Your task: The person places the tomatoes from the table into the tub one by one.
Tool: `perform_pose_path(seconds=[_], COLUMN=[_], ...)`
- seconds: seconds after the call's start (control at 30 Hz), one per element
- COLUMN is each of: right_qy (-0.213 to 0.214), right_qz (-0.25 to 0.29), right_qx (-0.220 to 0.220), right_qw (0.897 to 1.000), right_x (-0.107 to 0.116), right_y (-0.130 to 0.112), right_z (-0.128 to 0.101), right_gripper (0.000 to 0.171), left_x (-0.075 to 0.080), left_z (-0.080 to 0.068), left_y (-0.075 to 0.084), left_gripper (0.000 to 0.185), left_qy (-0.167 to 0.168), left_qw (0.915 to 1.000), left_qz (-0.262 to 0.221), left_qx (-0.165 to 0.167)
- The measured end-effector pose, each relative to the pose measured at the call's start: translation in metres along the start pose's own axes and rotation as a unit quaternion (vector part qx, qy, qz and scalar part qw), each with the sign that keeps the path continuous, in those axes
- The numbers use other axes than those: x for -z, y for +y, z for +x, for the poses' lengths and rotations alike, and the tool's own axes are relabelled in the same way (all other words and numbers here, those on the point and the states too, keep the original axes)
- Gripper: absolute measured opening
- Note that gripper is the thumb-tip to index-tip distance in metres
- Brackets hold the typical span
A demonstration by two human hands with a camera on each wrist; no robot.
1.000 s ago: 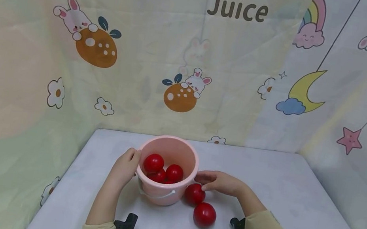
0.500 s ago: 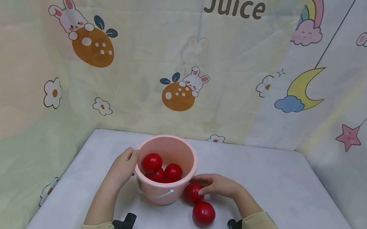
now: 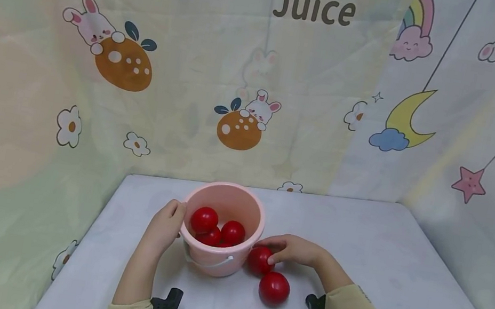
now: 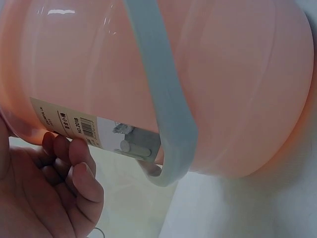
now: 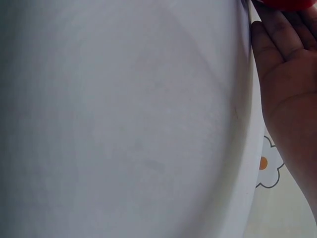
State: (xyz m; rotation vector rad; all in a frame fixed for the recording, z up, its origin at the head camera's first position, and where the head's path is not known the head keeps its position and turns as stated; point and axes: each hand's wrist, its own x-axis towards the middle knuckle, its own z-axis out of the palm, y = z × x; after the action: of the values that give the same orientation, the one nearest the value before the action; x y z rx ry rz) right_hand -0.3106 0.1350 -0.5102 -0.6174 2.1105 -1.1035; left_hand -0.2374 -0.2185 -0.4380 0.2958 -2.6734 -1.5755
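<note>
A pink bucket (image 3: 235, 204) stands upright on the table, its pale handle (image 4: 168, 94) hanging down over the near side. Several glossy red balls (image 3: 204, 220) lie inside it. My left hand (image 3: 164, 228) grips the bucket's left rim, with fingers curled at the rim beside the printed label (image 4: 99, 126) in the left wrist view. Right of the bucket, my right hand (image 3: 299, 250) holds a red ball (image 3: 258, 261) on the tabletop, thumb on its near side and fingers behind. Only that ball's edge shows in the right wrist view. Another red ball (image 3: 274, 289) lies just in front.
The white-covered table (image 3: 360, 237) ends at a printed cloth backdrop (image 3: 176, 111) behind and at the sides. Black wrist mounts (image 3: 167, 301) sit at both sleeve cuffs, close over the tabletop.
My right hand has lowered a little onto the ball beside the bucket, its thumb now against it. The left hand keeps its grip on the rim. The head view has shifted slightly.
</note>
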Motion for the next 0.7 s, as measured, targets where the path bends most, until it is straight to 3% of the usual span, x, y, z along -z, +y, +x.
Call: perform_pose_path(seconds=[0.43, 0.7], right_qy=[0.029, 0.069], right_qz=[-0.014, 0.027], right_qx=[0.002, -0.010], right_qw=[0.999, 0.997], right_x=[0.008, 0.032], right_y=[0.006, 0.010], right_z=[0.000, -0.004], right_gripper=[0.057, 0.053], left_x=[0.000, 0.000], left_z=[0.001, 0.001], left_y=[-0.001, -0.001], left_gripper=[0.041, 0.042], left_qy=[-0.002, 0.002], left_qw=[1.0000, 1.0000], left_qz=[-0.003, -0.002], left_qx=[0.000, -0.006])
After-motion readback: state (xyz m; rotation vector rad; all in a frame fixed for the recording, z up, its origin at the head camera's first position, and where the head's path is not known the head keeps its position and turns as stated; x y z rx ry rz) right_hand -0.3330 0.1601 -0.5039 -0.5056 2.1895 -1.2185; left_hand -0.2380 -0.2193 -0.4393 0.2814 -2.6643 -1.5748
